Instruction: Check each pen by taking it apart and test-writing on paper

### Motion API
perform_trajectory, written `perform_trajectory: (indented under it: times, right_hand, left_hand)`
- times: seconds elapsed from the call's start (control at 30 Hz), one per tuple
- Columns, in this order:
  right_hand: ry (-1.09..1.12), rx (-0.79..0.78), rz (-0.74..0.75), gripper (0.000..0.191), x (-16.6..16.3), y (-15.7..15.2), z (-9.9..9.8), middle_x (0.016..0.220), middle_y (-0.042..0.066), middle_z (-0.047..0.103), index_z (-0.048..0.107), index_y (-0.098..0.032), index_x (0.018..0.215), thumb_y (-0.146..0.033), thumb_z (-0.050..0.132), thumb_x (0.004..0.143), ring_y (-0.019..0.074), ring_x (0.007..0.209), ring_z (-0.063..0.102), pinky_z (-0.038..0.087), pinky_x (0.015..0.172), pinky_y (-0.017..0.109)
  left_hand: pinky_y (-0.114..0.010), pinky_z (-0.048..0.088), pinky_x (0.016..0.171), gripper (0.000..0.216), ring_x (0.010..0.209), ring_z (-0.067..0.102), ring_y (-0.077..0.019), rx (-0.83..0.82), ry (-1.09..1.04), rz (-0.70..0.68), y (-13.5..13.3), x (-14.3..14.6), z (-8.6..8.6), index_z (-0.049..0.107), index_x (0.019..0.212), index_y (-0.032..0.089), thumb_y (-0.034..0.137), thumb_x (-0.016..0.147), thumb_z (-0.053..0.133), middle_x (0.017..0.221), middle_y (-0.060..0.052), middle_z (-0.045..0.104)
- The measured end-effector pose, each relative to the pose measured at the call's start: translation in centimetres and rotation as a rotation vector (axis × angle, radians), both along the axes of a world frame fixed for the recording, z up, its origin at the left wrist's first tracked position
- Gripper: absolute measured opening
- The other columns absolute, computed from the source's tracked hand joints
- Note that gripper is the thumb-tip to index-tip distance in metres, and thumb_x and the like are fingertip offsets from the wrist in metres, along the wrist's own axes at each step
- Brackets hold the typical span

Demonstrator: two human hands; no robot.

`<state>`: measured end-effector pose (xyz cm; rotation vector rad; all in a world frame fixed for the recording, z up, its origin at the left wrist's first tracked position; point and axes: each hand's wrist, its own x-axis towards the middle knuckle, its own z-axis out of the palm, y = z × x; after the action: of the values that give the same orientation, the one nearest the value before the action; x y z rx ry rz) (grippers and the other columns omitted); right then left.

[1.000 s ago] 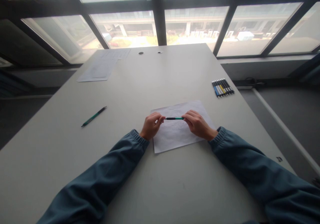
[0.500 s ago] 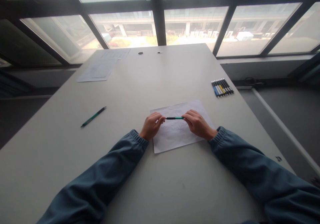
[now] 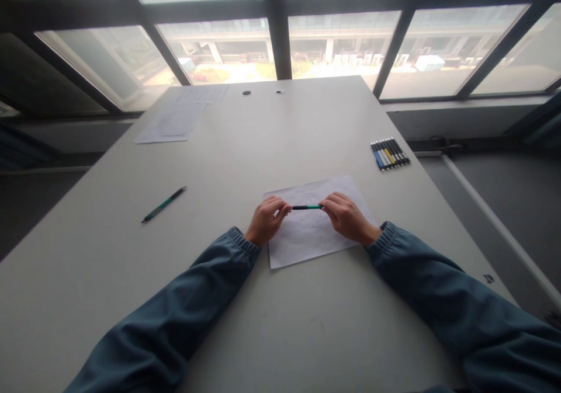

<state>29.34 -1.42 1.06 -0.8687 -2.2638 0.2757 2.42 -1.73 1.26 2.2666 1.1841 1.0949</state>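
Observation:
Between my two hands a green pen (image 3: 307, 207) with a black grip is held level above a sheet of paper (image 3: 302, 247). The fingers of my left hand (image 3: 266, 219) pinch its black end, covering the tip. At the green end, my right hand (image 3: 346, 216) grips the pen and hides that part. Faint marks show on the paper, which lies slightly turned on the table beneath both hands.
To the left, another green-and-black pen (image 3: 163, 205) lies on the white table (image 3: 280, 148). Several pens (image 3: 390, 154) sit side by side near the right edge. Papers (image 3: 169, 121) rest at the far left, and windows (image 3: 342, 48) stand behind the table.
The fingers of my left hand have shifted very slightly right along the pen, covering its tip more. My right hand and the other things stay where they were.

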Motion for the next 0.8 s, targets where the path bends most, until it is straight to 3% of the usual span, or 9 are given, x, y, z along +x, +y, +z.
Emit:
perform_trajectory:
  times: [0.1,0.2,0.33,0.53,0.7,0.8]
  right_hand:
    - [-0.005,0.001,-0.011,0.022,0.01,0.06,-0.07,0.091,0.011,0.064,0.065,-0.018,0.105,-0.017,0.044,0.101,0.0248,0.087,0.054,0.047,0.08,0.04]
    - [-0.013,0.012,-0.023,0.021,0.0,0.04,-0.02,0.09,0.011,0.064,0.065,-0.017,0.104,-0.017,0.043,0.101,0.0246,0.087,0.053,0.047,0.08,0.039]
    - [-0.024,0.017,-0.024,0.022,0.01,0.01,0.03,0.09,0.01,0.064,0.064,-0.018,0.103,-0.017,0.043,0.101,0.0238,0.086,0.053,0.046,0.08,0.039]
    - [-0.011,0.011,0.008,0.022,0.13,0.18,-0.11,0.084,0.009,0.064,0.065,-0.017,0.104,-0.018,0.043,0.101,0.0228,0.081,0.054,0.046,0.077,0.037]
    - [0.096,-0.091,0.013,0.024,0.23,0.02,-0.05,0.072,0.003,0.064,0.063,-0.019,0.115,-0.021,0.043,0.102,0.0185,0.07,0.057,0.045,0.074,0.033]
    - [0.172,-0.231,-0.033,0.023,0.31,-0.13,0.25,0.065,-0.001,0.062,0.064,-0.02,0.115,-0.027,0.046,0.102,0.0157,0.062,0.054,0.044,0.07,0.031]
  left_hand:
    - [-0.034,0.05,0.077,0.017,0.08,0.061,-0.019,0.054,-0.028,0.023,0.0,0.13,0.08,0.069,0.088,0.02,0.036,0.093,0.065,0.081,-0.004,0.069]
    - [-0.033,0.05,0.077,0.017,0.083,0.062,-0.0187,0.052,-0.044,0.035,-0.02,0.13,0.06,0.07,0.098,0.021,0.035,0.088,0.072,0.088,-0.004,0.071]
    - [-0.032,0.049,0.075,0.015,0.078,0.061,-0.0175,0.003,-0.029,0.01,0.0,-0.02,-0.09,0.07,0.089,0.02,0.033,0.094,0.064,0.081,-0.004,0.069]
    - [-0.034,0.052,0.075,0.012,0.078,0.063,-0.0183,0.106,-0.08,-0.004,0.01,0.1,0.04,0.073,0.089,0.02,0.031,0.089,0.071,0.081,-0.005,0.071]
    - [-0.034,0.054,0.074,0.006,0.077,0.063,-0.0177,0.181,-0.108,-0.043,-0.26,0.22,0.5,0.075,0.09,0.02,0.026,0.088,0.073,0.08,-0.005,0.072]
    - [-0.033,0.054,0.073,0.005,0.077,0.062,-0.0169,0.211,-0.109,-0.056,-0.38,0.25,0.54,0.074,0.091,0.019,0.023,0.087,0.073,0.081,-0.005,0.072]
